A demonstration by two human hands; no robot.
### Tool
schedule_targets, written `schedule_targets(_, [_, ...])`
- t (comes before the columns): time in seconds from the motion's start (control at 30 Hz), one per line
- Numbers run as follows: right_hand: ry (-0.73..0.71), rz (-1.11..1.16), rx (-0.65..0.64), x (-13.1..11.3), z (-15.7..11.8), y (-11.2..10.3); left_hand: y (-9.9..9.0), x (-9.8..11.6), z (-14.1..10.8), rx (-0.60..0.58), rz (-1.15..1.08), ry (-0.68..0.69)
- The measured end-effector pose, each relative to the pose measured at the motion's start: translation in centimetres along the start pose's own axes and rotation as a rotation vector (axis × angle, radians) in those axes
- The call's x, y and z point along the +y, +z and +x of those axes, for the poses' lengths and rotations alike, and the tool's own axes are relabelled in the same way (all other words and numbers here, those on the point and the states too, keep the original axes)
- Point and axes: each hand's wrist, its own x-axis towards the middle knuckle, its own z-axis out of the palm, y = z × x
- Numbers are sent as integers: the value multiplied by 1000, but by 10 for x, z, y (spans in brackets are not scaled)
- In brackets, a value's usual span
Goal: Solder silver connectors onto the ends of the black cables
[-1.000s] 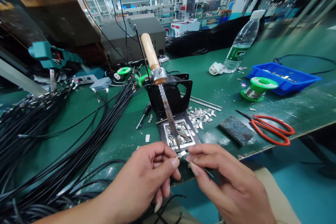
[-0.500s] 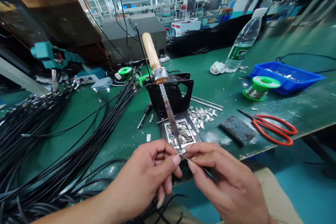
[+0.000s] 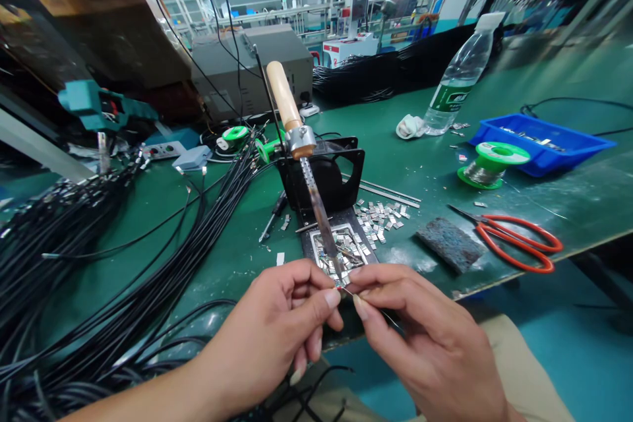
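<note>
My left hand [image 3: 291, 323] pinches a tiny part with a red spot, mostly hidden by the fingertips, just under the tip of the soldering iron [image 3: 320, 211]. The iron has a wooden handle and points down from a stand with a black fan frame [image 3: 346, 175]. Between the thumb and fingers of my right hand [image 3: 420, 330] is a thin solder wire [image 3: 390, 320], its end near the iron tip. Behind my fingertips lies a tray [image 3: 363, 237] of small metal pieces.
More metal pieces [image 3: 380, 217] lie right of the tray. Further right are a dark sponge [image 3: 449, 244], red-handled scissors [image 3: 519, 241], a solder spool [image 3: 489, 165], a blue bin [image 3: 558, 161] and a bottle [image 3: 457, 82]. Black cables [image 3: 198, 231] cover the left side.
Both hands have stayed almost in place at the iron tip, with only a slight shift of the fingers. The rest of the bench looks the same.
</note>
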Motion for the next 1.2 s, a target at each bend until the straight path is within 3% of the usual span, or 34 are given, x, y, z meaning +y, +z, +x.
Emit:
schedule_targets(0.53, [-8, 17, 8, -1, 2, 0, -3, -2, 0, -3, 10, 86])
schedule_targets(1.2, [-6, 10, 16, -1, 4, 0, -3, 0, 2, -4, 42, 97])
